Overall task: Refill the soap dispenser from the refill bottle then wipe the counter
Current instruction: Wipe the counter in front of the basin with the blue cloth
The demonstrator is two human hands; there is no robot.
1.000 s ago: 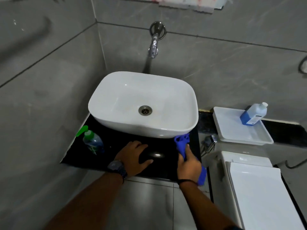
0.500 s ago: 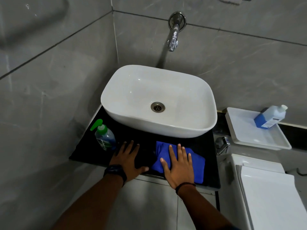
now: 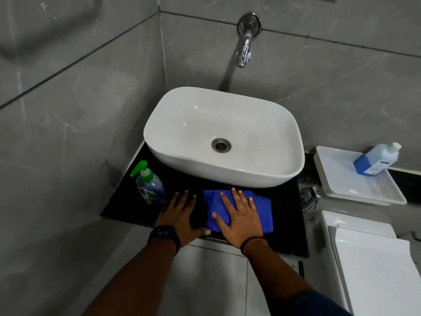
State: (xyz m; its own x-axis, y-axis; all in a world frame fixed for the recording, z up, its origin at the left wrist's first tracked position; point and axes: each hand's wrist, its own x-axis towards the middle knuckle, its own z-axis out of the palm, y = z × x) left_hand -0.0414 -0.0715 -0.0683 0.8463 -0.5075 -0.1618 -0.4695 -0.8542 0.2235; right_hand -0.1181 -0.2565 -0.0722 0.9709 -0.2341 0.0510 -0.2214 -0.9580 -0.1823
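Observation:
A blue cloth (image 3: pixel 262 207) lies spread on the black counter (image 3: pixel 284 224) in front of the white basin. My right hand (image 3: pixel 240 216) presses flat on the cloth, fingers apart. Beside it, my left hand (image 3: pixel 180 215) rests flat on the bare counter with a dark watch on the wrist. The soap dispenser (image 3: pixel 149 184), clear with a green pump, stands upright at the counter's left end, just left of my left hand. The refill bottle (image 3: pixel 377 159), with blue liquid and a white cap, leans in a white tray at the right.
The white basin (image 3: pixel 223 137) fills the back of the counter under a chrome wall tap (image 3: pixel 245 45). The white tray (image 3: pixel 355 185) sits on a ledge to the right, above a white toilet cistern (image 3: pixel 376 265). A chrome valve (image 3: pixel 308 197) sticks out beside the counter. Grey tiled walls close in left and behind.
One second ago my right hand held the cloth bunched up at the counter's right edge. The cloth is now spread flat under my open palm, nearer the middle. My left hand stayed put.

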